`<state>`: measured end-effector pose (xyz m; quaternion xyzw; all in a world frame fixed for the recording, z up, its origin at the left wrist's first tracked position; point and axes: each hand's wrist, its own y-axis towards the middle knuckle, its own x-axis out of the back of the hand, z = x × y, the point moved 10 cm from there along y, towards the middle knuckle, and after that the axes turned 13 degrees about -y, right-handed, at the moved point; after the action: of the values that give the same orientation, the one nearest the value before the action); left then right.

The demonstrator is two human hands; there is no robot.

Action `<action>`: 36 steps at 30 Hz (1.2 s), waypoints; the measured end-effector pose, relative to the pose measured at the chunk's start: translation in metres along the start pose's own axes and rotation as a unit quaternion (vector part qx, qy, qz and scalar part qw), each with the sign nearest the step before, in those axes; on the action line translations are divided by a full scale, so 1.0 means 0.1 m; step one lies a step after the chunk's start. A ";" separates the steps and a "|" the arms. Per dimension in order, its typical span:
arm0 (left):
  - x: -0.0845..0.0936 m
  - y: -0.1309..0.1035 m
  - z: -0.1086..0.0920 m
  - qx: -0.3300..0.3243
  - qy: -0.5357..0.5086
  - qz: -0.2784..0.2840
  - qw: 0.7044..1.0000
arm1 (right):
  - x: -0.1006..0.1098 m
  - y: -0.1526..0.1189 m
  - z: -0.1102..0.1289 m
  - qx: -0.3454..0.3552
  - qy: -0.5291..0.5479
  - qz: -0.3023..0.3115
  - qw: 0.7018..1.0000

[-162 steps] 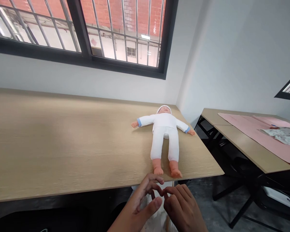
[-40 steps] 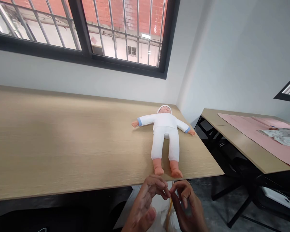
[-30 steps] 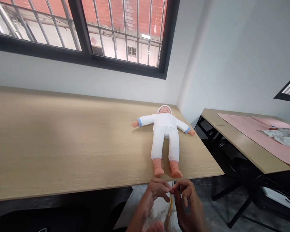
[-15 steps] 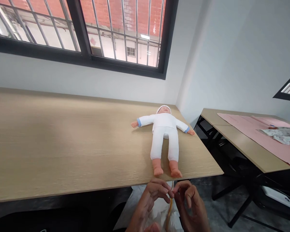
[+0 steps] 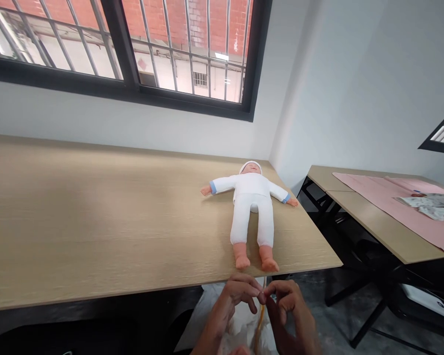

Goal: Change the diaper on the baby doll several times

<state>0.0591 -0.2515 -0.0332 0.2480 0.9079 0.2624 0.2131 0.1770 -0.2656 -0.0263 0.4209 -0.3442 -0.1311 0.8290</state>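
Below the table's front edge, my left hand and my right hand meet fingertip to fingertip. Each has thumb and forefinger pinched together; whatever lies between them is too small to make out. A thin cord, yellowish lower down and pale near the top, passes behind the fingertips, and I cannot tell if they grip it. Crumpled white material shows beneath the hands. Just beyond them a baby doll lies face up on the table, arms spread, in white clothes with blue cuffs and a white cap, its bare feet near the edge.
The wooden table stretches left under a barred window. To the right, across a gap, another table carries a pink cloth and patterned baby clothes. A white device rests on a dark seat below.
The fingers of both hands have shifted slightly, and my right hand's fingers have curled closer to the left fingertips. The doll has stayed in place.
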 end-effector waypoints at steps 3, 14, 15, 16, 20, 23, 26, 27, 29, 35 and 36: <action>0.00 0.00 -0.02 0.005 0.010 0.004 1.000 | 0.01 0.02 0.04 0.003 -0.023 0.003 1.000; -0.01 -0.01 -0.05 -0.015 0.058 0.012 0.998 | 0.01 -0.02 0.01 0.012 -0.072 0.039 0.997; -0.01 -0.01 -0.05 -0.019 0.059 0.014 0.998 | 0.01 -0.02 0.00 0.010 -0.071 0.047 0.996; -0.01 -0.01 -0.05 -0.021 0.058 0.017 0.998 | 0.01 -0.01 -0.01 0.009 -0.068 0.050 0.996; 0.00 -0.01 -0.04 -0.024 0.054 0.011 0.998 | 0.02 0.01 0.01 0.021 -0.049 0.050 0.997; 0.02 -0.01 -0.05 -0.027 0.044 -0.001 0.999 | 0.00 0.02 0.08 0.046 -0.037 0.049 0.997; 0.02 -0.01 -0.06 -0.024 0.035 -0.005 0.999 | 0.00 0.04 0.11 0.045 -0.031 0.044 0.997; 0.02 -0.01 -0.06 -0.021 0.034 -0.005 0.999 | 0.01 0.04 0.11 0.043 -0.032 0.042 0.998; 0.02 -0.01 -0.05 -0.014 0.037 -0.007 0.999 | 0.00 0.05 0.13 0.046 -0.034 0.047 0.997; 0.03 -0.01 -0.07 -0.033 0.038 -0.010 0.999 | 0.01 0.06 0.12 0.044 -0.030 0.060 0.997; 0.03 -0.01 -0.06 -0.027 0.041 -0.010 0.999 | 0.01 0.07 0.13 0.048 -0.029 0.058 0.997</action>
<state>0.0536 -0.2527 -0.0294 0.2218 0.9111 0.2944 0.1847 0.1687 -0.2701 -0.0151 0.4350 -0.3983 -0.0783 0.8037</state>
